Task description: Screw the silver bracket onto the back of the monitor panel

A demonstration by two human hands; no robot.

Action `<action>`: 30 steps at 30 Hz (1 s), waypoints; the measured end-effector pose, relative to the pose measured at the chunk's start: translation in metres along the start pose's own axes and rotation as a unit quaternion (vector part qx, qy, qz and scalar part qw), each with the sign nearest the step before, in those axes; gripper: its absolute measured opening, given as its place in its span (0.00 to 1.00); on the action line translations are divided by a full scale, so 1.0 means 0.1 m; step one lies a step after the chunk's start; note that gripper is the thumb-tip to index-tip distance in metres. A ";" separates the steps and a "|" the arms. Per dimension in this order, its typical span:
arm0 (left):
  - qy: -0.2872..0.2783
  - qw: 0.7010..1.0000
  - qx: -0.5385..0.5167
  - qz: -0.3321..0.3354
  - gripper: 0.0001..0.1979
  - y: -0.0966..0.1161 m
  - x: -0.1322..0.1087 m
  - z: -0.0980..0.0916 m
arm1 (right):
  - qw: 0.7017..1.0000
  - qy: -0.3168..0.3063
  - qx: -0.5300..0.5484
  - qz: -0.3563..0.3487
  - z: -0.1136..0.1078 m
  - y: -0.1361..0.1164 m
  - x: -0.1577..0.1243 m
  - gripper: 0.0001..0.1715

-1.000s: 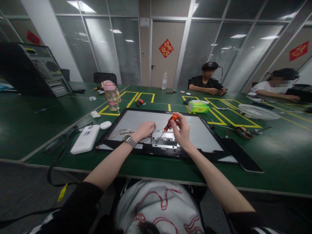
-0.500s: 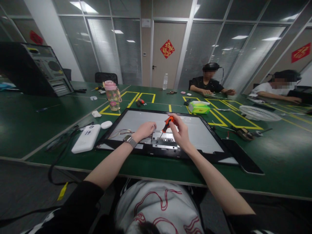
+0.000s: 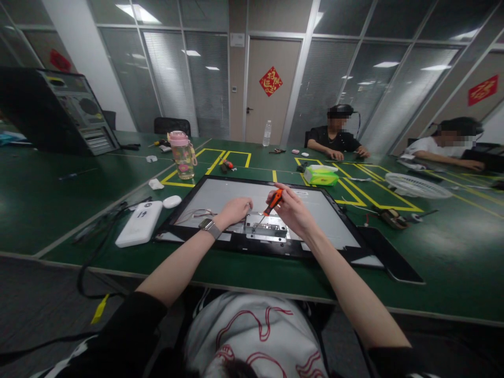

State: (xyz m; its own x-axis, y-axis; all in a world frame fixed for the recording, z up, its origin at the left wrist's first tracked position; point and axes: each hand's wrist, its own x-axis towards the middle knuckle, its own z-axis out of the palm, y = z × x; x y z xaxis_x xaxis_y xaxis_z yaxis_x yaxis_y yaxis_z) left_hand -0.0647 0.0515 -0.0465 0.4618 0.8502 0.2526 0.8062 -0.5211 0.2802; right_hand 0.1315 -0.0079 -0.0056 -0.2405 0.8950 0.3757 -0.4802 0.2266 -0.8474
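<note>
A flat display panel with a black frame and pale grey back lies on the table before me. Near its front edge sits a silver metal bracket. My right hand grips an orange and black screwdriver, tilted, its thin shaft reaching down to the bracket's left part. My left hand rests on the panel beside the bracket's upper left corner, fingers curled together; what they pinch, if anything, is hidden. Thin wires lie on the panel left of that hand.
Left of the panel are a white power bank, a small white case and a pink-lidded bottle. A black phone-like slab lies at right. Beyond stand a green tissue pack and a white fan grille. Two people sit across.
The screwdriver's handle has shifted slightly right, and my right hand has turned a little around it. My left hand stays where it was. One person across has lowered their hands.
</note>
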 end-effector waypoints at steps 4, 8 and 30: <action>0.002 1.000 -0.001 -0.001 0.15 0.00 0.01 0.01 | 0.999 -0.003 -0.033 -0.026 0.00 -0.02 0.00 0.16; 0.001 1.000 -0.004 -0.001 0.16 0.01 0.00 0.00 | 0.994 -0.002 -0.091 -0.058 -0.02 -0.03 0.00 0.17; 0.004 1.000 -0.007 -0.001 0.15 0.03 -0.01 -0.02 | 0.991 0.028 -0.118 -0.057 -0.09 -0.01 0.04 0.18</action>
State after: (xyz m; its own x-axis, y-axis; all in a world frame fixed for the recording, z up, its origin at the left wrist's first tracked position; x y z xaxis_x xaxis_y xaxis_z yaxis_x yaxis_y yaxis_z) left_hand -0.0636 0.0494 -0.0445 0.4581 0.8503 0.2591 0.8013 -0.5212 0.2937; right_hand 0.1388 -0.0013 -0.0071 -0.1459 0.8770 0.4578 -0.2898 0.4045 -0.8674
